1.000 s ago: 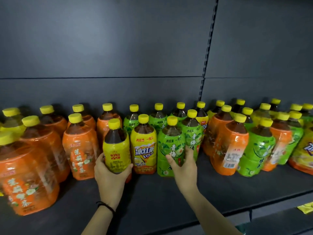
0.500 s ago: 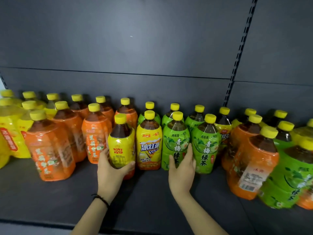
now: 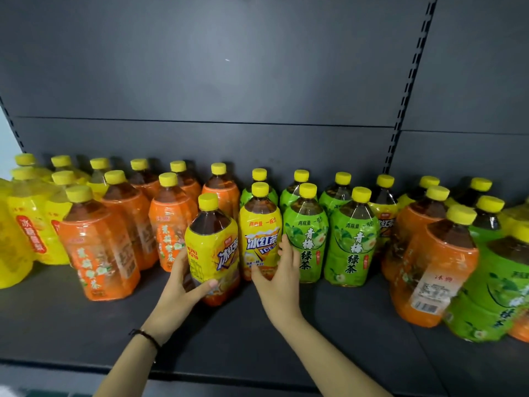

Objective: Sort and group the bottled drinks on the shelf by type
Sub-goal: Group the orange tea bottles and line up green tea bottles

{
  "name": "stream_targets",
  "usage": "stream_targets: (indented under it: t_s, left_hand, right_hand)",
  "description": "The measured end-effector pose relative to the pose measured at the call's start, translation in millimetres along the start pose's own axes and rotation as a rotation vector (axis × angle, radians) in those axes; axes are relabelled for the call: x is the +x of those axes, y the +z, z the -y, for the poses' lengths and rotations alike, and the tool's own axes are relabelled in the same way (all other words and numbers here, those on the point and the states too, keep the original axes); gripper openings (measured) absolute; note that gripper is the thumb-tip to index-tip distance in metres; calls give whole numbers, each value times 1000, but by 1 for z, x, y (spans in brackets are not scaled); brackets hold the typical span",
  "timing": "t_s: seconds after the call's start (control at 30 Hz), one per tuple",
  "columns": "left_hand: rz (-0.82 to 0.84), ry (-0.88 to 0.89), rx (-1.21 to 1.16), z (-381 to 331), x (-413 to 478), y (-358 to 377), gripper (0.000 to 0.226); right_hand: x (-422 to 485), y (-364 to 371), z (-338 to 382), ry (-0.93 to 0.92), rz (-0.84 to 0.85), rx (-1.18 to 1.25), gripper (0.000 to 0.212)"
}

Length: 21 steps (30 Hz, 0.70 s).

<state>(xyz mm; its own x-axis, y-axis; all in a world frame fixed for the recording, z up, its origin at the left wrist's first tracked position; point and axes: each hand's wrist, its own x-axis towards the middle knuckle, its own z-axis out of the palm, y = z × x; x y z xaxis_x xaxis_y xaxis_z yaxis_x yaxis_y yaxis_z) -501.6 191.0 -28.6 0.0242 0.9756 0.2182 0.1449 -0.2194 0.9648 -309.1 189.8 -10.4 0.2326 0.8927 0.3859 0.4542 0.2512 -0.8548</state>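
My left hand [image 3: 179, 292] grips a yellow-labelled iced tea bottle [image 3: 213, 245] near its base, at the front of the dark shelf [image 3: 257, 339]. Just to its right stands a second iced tea bottle [image 3: 259, 233]; my right hand [image 3: 279, 282] holds it, fingers slipped between it and a green tea bottle [image 3: 307, 239], thumb across its lower front. Another green tea bottle [image 3: 350, 245] stands further right. Orange-labelled bottles [image 3: 97, 247] fill the left, with pale yellow bottles [image 3: 25, 224] at the far left.
A mixed cluster at the right holds an orange bottle [image 3: 432, 267] and a green one [image 3: 492, 285] close to the shelf's front. The grey back panel [image 3: 200, 81] rises behind the rows. A slotted upright [image 3: 400, 116] divides the shelf bays.
My right hand left the green tea bottle and moved left onto the second iced tea bottle. The left-hand bottle has turned, showing more of its front label. The view shifted left.
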Motion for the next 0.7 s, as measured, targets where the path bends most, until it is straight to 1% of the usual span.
stream_targets:
  t_s: [0.07,0.13,0.2,0.27,0.33,0.4,0.47,0.5,0.57,0.7]
  left_hand:
    - [-32,0,7,0,-2,2,89]
    - [-107,7,5,-2,-2,8,91]
    - [-191,32,46,-4,1,13,99]
    - [-242,75,112,-7,4,13,94]
    - [-235,79,152,-9,6,6,86]
    - [-196,74,169,-8,8,-4,85]
    - [-159,65,175,-6,8,-12,83]
    - [-150,64,178,-7,8,-14,82]
    - [-137,73,189,-10,5,-14,80]
    - [-104,94,183,-12,2,-17,74]
  right_hand:
    - [0,9,9,72,-27,-2,85]
    - [5,18,10,116,-58,45,86]
    - [12,25,11,139,-74,71,83]
    - [17,31,14,147,-110,28,77]
    - [18,36,18,142,-162,-29,70]
    - [17,44,18,97,-186,-42,62]
    - [16,51,14,55,-144,-22,51]
    - [16,52,14,51,-111,-2,49]
    - [17,48,15,69,-76,51,51]
    - [15,38,17,76,-56,105,63]
